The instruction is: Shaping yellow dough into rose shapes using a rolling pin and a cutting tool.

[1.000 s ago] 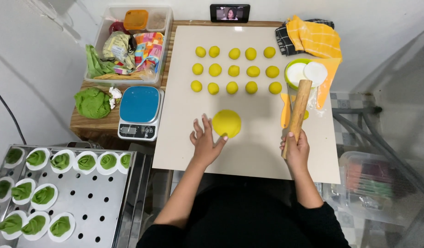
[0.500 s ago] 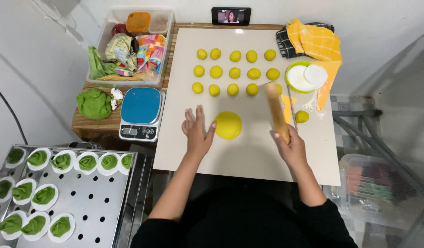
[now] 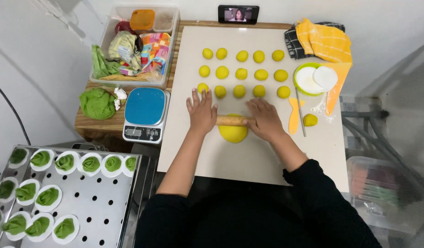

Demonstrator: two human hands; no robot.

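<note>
Head view: left hand [image 3: 202, 111] and right hand [image 3: 265, 120] lie flat, fingers open, grip none, pressing rolling pin [image 3: 231, 121] between them onto yellow dough disc [image 3: 233, 133] just beneath, on the table.

1. White walls [image 3: 46, 50] rise to the left of and beyond the hands.
2. A wooden desk [image 3: 99, 124] stands against the far wall.
3. A perforated steel rack [image 3: 101, 202] sits lower left of the hands.
4. Light is even and soft.
</note>
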